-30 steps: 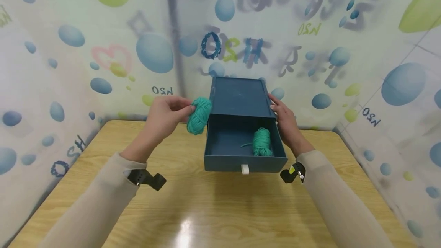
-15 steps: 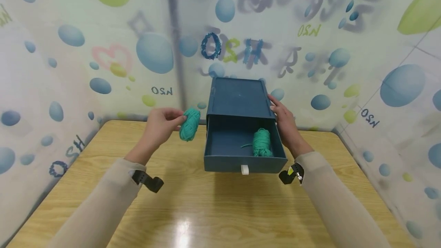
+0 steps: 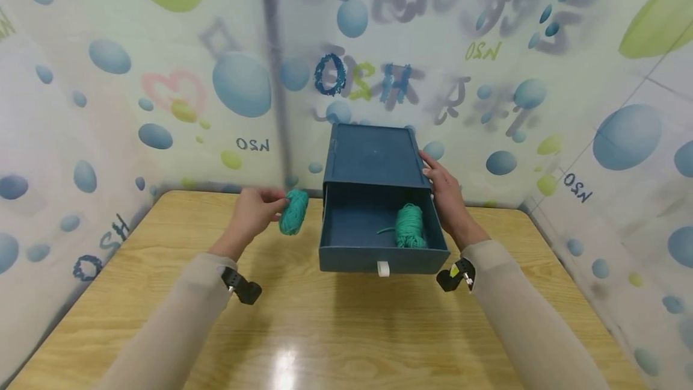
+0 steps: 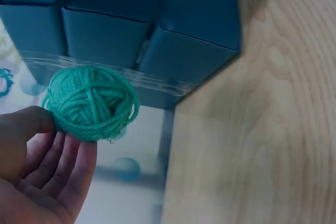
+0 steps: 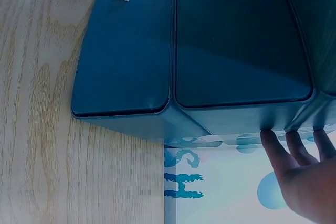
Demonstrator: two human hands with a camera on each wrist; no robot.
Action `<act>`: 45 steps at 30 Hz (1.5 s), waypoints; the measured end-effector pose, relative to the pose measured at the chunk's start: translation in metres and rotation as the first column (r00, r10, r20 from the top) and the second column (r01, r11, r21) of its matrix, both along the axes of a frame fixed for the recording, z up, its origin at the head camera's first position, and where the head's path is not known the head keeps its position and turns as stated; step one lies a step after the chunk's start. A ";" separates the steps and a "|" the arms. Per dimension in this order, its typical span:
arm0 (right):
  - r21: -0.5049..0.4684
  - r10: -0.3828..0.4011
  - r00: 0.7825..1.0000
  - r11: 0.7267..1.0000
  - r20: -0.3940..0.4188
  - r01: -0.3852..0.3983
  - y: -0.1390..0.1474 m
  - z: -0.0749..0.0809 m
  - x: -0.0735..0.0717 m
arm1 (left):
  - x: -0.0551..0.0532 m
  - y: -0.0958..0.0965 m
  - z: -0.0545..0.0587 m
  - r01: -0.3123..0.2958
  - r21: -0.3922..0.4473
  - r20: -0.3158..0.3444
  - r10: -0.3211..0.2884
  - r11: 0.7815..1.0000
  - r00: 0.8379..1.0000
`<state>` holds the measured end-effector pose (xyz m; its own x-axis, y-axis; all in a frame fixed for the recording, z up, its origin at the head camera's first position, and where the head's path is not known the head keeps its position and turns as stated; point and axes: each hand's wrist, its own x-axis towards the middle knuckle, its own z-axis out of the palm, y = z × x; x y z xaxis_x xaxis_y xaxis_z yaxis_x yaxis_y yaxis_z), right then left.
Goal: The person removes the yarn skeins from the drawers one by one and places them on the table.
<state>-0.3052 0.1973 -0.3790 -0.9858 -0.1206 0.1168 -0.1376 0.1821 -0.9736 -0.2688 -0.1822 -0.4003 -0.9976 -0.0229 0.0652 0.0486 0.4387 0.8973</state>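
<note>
Pinching teal yarn ball (image 3: 294, 212) in left grip (image 3: 253, 212); resting right grip (image 3: 447, 192), spread, against blue drawer cabinet (image 3: 375, 154) near back edge of counter (image 3: 379, 342).

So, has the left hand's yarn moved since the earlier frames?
Yes: in the head view, the held yarn has moved left and lower, away from the blue drawer unit.

Both arms (image 3: 168, 327), wearing long beige cloth sleeves (image 3: 527, 312), are slanting forward and inward. The bare left hand (image 3: 255, 210) is pinching, its thumb (image 4: 34, 123) opposing its fingers (image 4: 68, 171); the bare right hand (image 3: 449, 197) is holding its fingers (image 5: 278, 153) nearly straight, slightly parted.
</note>
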 end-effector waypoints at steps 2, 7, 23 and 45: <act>-0.005 0.000 1.000 1.000 0.004 0.000 0.000 0.000 0.000 | -0.003 0.001 -0.007 0.004 0.000 0.013 -0.004 1.000 1.000; -0.006 0.001 1.000 1.000 0.001 -0.001 0.000 0.000 0.001 | -0.010 0.006 -0.023 -0.004 -0.023 0.051 0.005 1.000 0.999; -0.005 -0.002 1.000 1.000 0.008 0.002 -0.002 0.000 0.002 | -0.017 0.016 -0.049 -0.018 -0.079 0.159 0.031 0.997 0.987; -0.016 -0.005 1.000 1.000 -0.004 0.004 0.000 -0.005 -0.003 | -0.022 0.017 -0.063 0.039 -0.192 0.164 -0.008 0.981 0.986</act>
